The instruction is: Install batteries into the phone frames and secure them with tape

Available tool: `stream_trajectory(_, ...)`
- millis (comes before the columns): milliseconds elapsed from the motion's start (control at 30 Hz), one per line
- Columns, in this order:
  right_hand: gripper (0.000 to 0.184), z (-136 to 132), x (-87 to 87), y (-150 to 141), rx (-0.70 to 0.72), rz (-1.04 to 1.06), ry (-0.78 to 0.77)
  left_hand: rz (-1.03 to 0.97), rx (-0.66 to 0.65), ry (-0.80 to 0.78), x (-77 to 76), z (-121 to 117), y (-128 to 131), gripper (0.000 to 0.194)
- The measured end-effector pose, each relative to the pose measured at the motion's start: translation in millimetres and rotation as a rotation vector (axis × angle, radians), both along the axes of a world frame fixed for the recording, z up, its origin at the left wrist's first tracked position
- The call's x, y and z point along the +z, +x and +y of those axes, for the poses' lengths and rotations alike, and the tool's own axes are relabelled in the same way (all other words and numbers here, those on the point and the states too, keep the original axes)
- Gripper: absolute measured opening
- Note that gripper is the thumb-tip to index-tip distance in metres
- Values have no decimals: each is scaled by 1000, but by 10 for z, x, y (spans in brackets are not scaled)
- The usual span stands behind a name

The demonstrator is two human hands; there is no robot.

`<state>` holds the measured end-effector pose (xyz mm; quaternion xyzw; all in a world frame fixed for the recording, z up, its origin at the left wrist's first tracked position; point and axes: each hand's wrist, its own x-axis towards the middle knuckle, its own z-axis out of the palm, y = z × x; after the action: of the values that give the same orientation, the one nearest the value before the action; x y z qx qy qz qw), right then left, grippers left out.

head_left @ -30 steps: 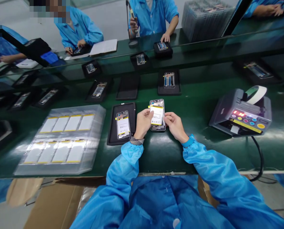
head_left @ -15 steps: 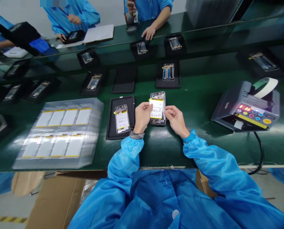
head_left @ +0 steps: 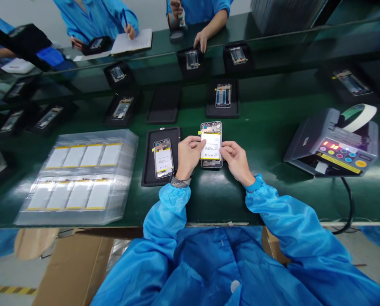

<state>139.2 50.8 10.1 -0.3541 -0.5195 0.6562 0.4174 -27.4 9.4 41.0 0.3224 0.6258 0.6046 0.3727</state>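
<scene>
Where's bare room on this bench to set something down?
Bare green bench lies between the phone frame and the tape dispenser, and in front of it, between the left hand and right hand. Crowded leftward, around the black tray and clear-wrapped battery stack.

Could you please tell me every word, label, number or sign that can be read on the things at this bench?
Nothing here is legible enough to quote.
White label on the battery: printed lines, too small to read.
Red LED display on the tape dispenser: digits too blurred to read.
Yellow strip on the dispenser: too small to read.
</scene>
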Motion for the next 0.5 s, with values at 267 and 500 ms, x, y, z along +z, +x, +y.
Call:
stream_trajectory(267, 52, -16, 19, 7, -2, 5, -24, 362, 68, -10, 42, -54, 50, 18)
stream_trajectory(500, 48, -35, 84, 20, 18, 63, -17, 298, 55, 4, 30, -26, -10, 35)
